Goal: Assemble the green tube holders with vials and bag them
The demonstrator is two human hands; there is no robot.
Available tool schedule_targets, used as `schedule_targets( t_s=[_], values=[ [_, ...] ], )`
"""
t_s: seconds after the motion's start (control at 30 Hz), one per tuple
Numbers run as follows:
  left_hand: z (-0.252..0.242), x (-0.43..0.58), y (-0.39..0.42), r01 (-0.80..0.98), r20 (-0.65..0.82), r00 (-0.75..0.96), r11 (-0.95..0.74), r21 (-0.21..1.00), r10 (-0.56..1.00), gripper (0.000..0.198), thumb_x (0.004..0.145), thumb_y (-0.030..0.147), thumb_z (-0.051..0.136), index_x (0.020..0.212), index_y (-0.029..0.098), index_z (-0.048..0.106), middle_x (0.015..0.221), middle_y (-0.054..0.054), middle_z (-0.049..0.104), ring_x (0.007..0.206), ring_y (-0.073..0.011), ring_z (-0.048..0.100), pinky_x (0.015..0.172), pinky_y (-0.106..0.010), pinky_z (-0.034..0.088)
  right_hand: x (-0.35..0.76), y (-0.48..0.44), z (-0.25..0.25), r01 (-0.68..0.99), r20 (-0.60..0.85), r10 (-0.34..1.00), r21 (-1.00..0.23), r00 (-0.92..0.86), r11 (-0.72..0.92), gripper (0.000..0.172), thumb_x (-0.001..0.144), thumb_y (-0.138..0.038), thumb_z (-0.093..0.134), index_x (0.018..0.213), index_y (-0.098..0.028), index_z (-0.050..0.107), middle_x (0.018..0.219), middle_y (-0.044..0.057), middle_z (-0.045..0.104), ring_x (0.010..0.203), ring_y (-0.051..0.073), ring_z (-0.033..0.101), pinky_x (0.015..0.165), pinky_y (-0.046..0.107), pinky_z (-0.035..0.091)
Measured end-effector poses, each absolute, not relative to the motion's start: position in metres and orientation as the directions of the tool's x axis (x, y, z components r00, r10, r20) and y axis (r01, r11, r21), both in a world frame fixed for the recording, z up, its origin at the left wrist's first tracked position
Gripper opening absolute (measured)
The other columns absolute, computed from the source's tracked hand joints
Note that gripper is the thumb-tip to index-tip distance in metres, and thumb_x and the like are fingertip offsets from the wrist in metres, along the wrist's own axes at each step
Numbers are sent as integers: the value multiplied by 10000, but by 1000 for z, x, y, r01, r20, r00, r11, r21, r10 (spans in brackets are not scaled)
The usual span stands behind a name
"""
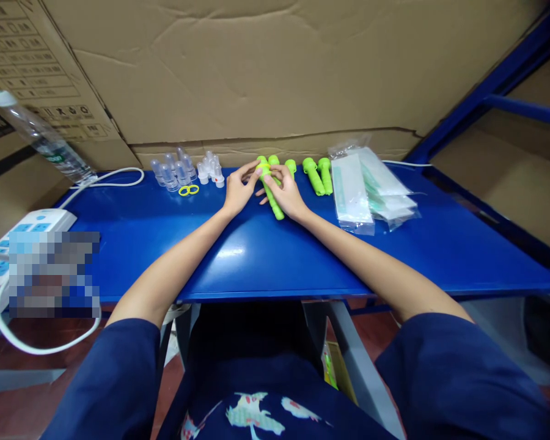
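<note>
My left hand (237, 190) and my right hand (288, 194) meet on a lime-green plastic tube (272, 195) at the middle of the blue table (256, 256). The right hand wraps round the tube's body. The left hand's fingertips pinch at its far end, where a yellow ring (262, 166) sits. More green tubes (317, 175) lie just to the right. Two loose yellow rings (189, 190) lie left of my left hand. Several clear plastic caps (173, 170) and small white-and-clear pieces (209, 169) stand beyond them.
Clear plastic bags (369, 190) are stacked right of the tubes. A white power strip (25, 229) with its cable lies at the left edge, and a plastic bottle (41, 139) leans by it. Cardboard boxes (256, 73) wall the back. A blue frame (495, 91) rises at the right.
</note>
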State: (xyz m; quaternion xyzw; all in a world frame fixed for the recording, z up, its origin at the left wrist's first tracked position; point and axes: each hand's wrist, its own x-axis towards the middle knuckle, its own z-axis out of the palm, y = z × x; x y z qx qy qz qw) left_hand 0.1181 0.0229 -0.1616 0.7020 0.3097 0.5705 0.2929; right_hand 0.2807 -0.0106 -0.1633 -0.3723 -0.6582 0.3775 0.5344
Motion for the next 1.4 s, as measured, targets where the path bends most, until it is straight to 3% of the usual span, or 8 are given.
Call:
schedule_targets(
  t_s=[0.17,0.33,0.53,0.67,1.07,1.4],
  values=[
    [-162,118,26,93,676,27,-675,732,736,467,932,643,742,1129,225,674,1117,-99,807,1061,-205,792,908,-330,629,279,-15,-167,201,451,855,-840,-258,504,985,851,-693,770,1609,-334,254,1595,192,520,1003,286,789,769,479,720],
    [-158,119,20,114,680,6,-676,728,733,461,913,666,751,1019,228,654,1050,-59,791,919,-169,781,761,-273,582,279,-18,-167,327,462,835,-772,-301,545,999,888,-530,772,1665,-295,190,1383,174,647,939,287,784,894,560,687],
    [-155,119,17,137,677,53,-676,724,734,440,990,659,644,1003,220,658,1022,-44,769,824,-137,747,695,-244,529,277,-19,-167,334,414,877,-814,-242,476,936,918,-424,724,1649,-289,155,1238,134,686,723,230,771,721,488,709],
    [-156,117,20,106,634,109,-643,759,766,343,987,551,701,1033,218,633,1065,-41,756,826,-123,747,739,-231,535,278,-22,-164,335,411,897,-832,-165,443,843,883,-363,722,1592,-270,274,1235,139,691,597,193,720,611,454,693],
    [-150,112,19,236,617,116,-626,744,778,220,973,423,736,1009,210,693,1097,-69,793,976,-176,743,750,-254,528,281,-18,-169,281,456,881,-835,-126,472,760,826,-449,779,1469,-312,397,1117,109,711,610,236,722,544,479,672],
    [-151,115,15,221,654,132,-665,713,745,436,912,613,761,1046,205,686,1127,-84,755,915,-167,735,681,-249,506,281,-20,-167,289,468,876,-828,-111,479,725,855,-615,768,1399,-315,395,1040,89,710,566,218,700,515,444,645]
  ],
)
